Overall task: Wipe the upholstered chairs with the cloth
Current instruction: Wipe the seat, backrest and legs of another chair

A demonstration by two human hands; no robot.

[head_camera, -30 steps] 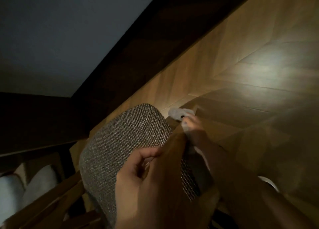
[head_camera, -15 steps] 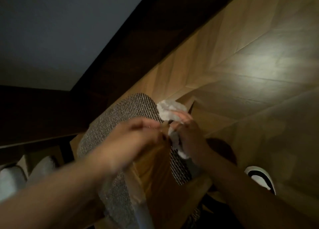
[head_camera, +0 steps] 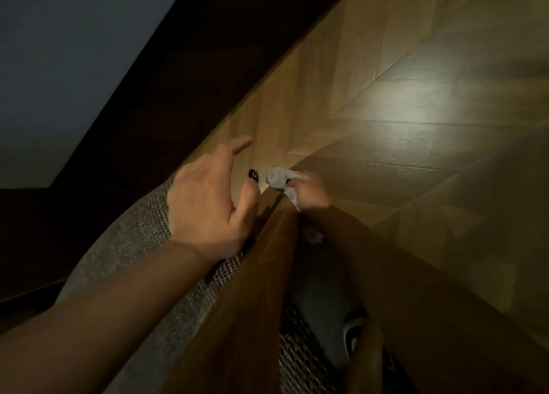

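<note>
A grey woven upholstered chair (head_camera: 142, 239) with a brown wooden frame (head_camera: 261, 274) fills the lower middle of the dim head view. My left hand (head_camera: 208, 203) lies over the top of the chair's padded back, fingers spread and relaxed, gripping nothing. Just past the top of the wooden frame, my right hand (head_camera: 309, 193) clutches a crumpled white cloth (head_camera: 279, 179). Part of the cloth hangs down beside the frame. My right forearm covers the chair's far side.
Wooden herringbone floor (head_camera: 416, 126) spreads to the right with a bright patch of light. A dark baseboard (head_camera: 193, 81) and grey wall (head_camera: 59, 51) lie to the upper left. A light shoe (head_camera: 352, 334) shows low down beside the chair.
My left hand has let go of the frame's top and slid forward over the upholstered back with fingers spread. The right hand with the cloth moved further out past the frame's top.
</note>
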